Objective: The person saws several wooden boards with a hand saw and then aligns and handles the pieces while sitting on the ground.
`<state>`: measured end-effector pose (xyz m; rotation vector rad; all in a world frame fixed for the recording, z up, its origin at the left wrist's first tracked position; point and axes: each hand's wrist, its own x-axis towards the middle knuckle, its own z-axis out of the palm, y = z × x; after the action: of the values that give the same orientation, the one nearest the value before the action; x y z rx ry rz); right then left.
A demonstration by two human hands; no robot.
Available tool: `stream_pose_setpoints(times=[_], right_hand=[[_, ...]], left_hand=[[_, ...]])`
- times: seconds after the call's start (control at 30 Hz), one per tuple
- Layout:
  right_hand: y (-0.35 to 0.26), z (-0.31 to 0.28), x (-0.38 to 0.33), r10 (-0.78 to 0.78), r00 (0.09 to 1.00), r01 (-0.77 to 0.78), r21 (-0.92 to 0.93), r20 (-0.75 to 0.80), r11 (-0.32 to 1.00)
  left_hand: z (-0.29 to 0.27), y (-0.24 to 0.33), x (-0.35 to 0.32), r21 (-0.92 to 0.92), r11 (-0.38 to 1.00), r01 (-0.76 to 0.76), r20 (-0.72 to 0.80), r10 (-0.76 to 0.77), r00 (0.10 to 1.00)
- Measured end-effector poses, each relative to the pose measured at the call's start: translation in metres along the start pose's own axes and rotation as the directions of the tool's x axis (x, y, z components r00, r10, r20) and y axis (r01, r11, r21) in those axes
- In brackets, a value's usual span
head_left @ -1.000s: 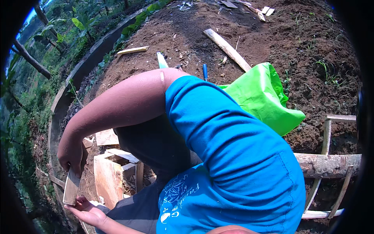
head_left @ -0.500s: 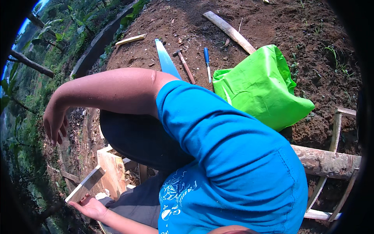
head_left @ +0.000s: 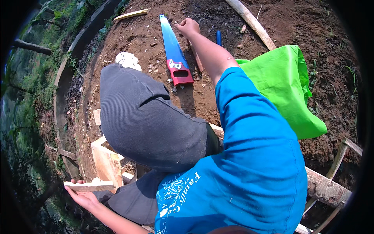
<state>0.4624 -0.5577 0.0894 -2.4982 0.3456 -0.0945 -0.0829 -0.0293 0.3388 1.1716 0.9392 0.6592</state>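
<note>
My left hand (head_left: pixel 83 198) supports a short piece of wood (head_left: pixel 87 187) at the lower left, its fingers wrapped round one end. A pale rough bump shows on the wood's upper edge. My right hand (head_left: pixel 189 28) reaches out to the far ground, fingers curled at the head end of a hammer (head_left: pixel 196 56). The hammer's head is hidden by the hand; only its wooden handle shows beside my forearm. Just left of it lies a handsaw (head_left: pixel 174 46) with a blue blade and red handle. A blue-handled chisel (head_left: pixel 218 38) lies to the right, its blade hidden behind my arm.
A bright green bag (head_left: pixel 284 85) lies right of my arm. A squared wooden post or frame (head_left: pixel 107 160) stands by my knee (head_left: pixel 144 113). A white object (head_left: pixel 128 61) sits beyond the knee. A long wood strip (head_left: pixel 251 23) and a log frame (head_left: pixel 327 187) are at the right.
My right arm has swung from the left side out to the hammer. The view has shifted, showing the whole saw. My left hand still holds the wood, now turned more level.
</note>
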Motion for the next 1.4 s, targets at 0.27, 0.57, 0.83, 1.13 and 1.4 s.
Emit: stream_pose_setpoints(times=[0.27,0.57,0.83,1.13,1.4], right_hand=[[0.072,-0.028,0.078,-0.03,0.97,-0.034,-0.256,-0.242,0.966],[0.094,-0.006,0.138,-0.29,0.94,0.221,-0.324,-0.18,0.92],[0.041,-0.036,0.17,-0.145,0.969,0.226,-0.491,0.199,0.841],[0.05,-0.021,0.187,-0.184,0.976,0.219,-0.581,0.119,0.784],[0.041,-0.003,0.175,-0.322,0.946,0.263,-0.625,0.02,0.735]], left_hand=[[0.05,0.041,0.08,0.314,0.946,0.085,0.056,-0.108,0.993],[0.052,0.07,0.187,0.797,0.599,-0.073,0.052,0.052,0.997],[-0.063,0.134,0.217,0.992,0.084,0.096,-0.108,0.152,0.983],[-0.124,0.184,0.22,0.993,-0.009,0.116,-0.113,0.138,0.984],[-0.13,0.139,0.186,0.993,0.058,0.101,-0.11,0.189,0.976]])
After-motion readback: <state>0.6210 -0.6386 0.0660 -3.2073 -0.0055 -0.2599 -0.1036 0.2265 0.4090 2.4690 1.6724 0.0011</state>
